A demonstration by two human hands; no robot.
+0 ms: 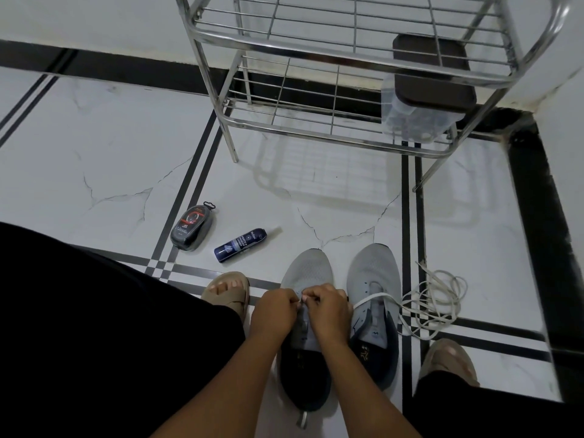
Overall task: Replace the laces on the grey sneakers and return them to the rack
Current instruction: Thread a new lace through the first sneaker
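Two grey sneakers stand side by side on the white tiled floor, toes pointing at the rack. Left sneaker: both hands are over its eyelet area. Left hand has fingers curled, tips meeting the right hand's at the throat of the shoe. Right hand is likewise curled, fingertips pinching something small and pale there; it looks like a lace end, but it is too small to be sure. Whether the left hand actually has hold of it, cannot tell.

Right sneaker: a white lace runs across its upper eyelets and trails off to the right, lying in loose loops on the floor beside the shoe.

The rack is metal wire with two tiers in view; a clear box with a dark lid sits on the lower tier at the right.

On the floor left of the sneakers are a dark spray can lying on its side and, near it, a shoe-polish sponge case. A sandalled foot sits just left of the hands.
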